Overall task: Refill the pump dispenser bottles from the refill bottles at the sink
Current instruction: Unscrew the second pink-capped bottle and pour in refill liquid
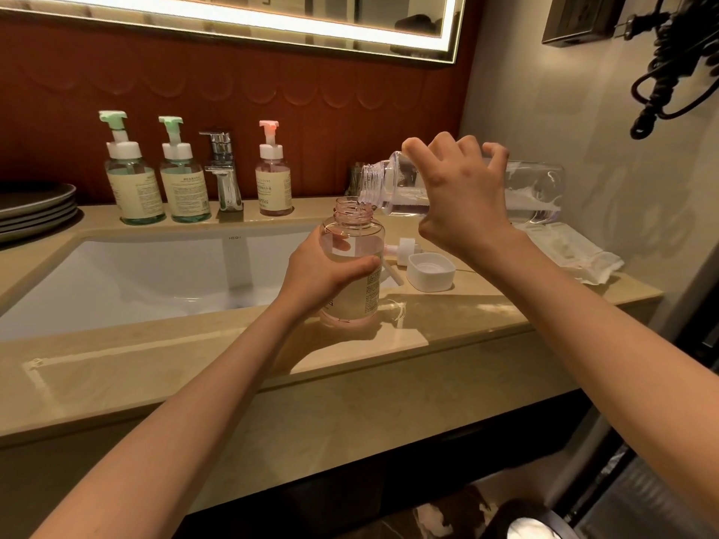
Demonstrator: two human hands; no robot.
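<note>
Now | left hand (330, 272) grips part-full dispenser bottle (358, 301) | right hand (463, 200) grips tilted refill bottle (541, 192)

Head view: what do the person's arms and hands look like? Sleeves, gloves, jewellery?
Both arms are bare: no sleeve shows on the left forearm or the right forearm up to the frame edge. The left hand and the right hand wear no gloves, and no ring, watch or bracelet is visible.
</note>
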